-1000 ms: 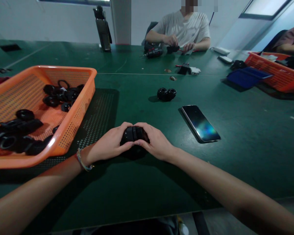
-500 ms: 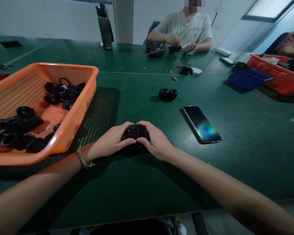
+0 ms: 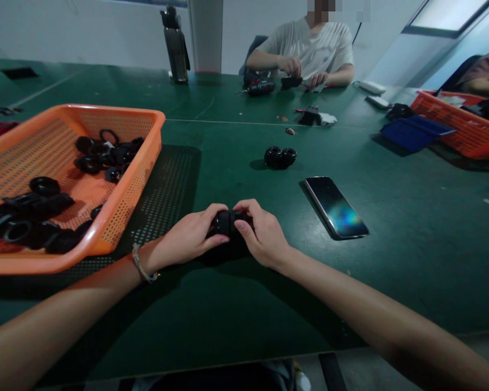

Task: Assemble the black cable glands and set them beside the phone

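Between my hands, just above the green table, is a black cylindrical plastic part with a seam or gap across its middle. My left hand is closed around its left end, fingers behind and thumb in front. Around the right end my right hand is closed, thumb pressed near the seam. The fingers cover much of the part, so I cannot tell whether it is one piece or two. Farther back stands a pair of round black parts, side by side and apart from my hands.
An orange basket with several black parts stands at the left. To the right lies a phone. Across the table are a bottle, a power drill, a blue tray, another orange basket and a seated person.
My left hand has shifted slightly to the right with the black part. My right thumb and fingers have changed their place on its right end.
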A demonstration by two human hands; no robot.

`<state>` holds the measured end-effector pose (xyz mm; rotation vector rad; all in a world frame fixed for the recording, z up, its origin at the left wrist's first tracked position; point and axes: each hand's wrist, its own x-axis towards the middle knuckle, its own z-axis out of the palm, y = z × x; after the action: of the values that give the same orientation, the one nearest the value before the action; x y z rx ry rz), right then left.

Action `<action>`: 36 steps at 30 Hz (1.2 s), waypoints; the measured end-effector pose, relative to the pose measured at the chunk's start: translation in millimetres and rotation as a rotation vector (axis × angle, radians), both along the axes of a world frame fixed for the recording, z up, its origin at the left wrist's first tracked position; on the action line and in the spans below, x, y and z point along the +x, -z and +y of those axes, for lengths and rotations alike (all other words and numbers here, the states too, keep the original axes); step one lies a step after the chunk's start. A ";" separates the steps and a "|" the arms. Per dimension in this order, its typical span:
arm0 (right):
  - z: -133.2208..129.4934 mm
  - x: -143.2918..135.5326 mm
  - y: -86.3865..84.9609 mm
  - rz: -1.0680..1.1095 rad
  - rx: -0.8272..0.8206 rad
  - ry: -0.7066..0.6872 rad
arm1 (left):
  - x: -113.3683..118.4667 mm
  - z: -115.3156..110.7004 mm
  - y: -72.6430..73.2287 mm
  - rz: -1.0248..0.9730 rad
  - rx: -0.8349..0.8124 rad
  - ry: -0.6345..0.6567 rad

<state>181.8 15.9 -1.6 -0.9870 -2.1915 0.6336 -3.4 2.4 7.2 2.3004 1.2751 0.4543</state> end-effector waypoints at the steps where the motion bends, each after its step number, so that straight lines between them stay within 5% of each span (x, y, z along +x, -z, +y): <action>1: 0.5 -0.5 -0.3 0.015 0.011 -0.017 | -0.4 -0.4 -0.3 -0.019 -0.007 -0.005; 8: 9.0 -0.3 -1.1 -0.020 -0.056 -0.146 | -3.4 1.9 -1.1 -0.172 -0.059 -0.014; 25: -2.4 -7.3 -4.0 -0.012 -0.230 0.035 | 3.4 6.6 3.1 -0.044 -0.075 -0.070; 36: -11.8 -12.1 -12.1 0.103 -0.477 0.109 | 2.9 4.8 6.4 0.010 0.152 -0.042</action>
<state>169.8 4.0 10.5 -1.2686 -1.9189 1.1606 -0.5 7.3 0.7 2.4062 1.3379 0.5728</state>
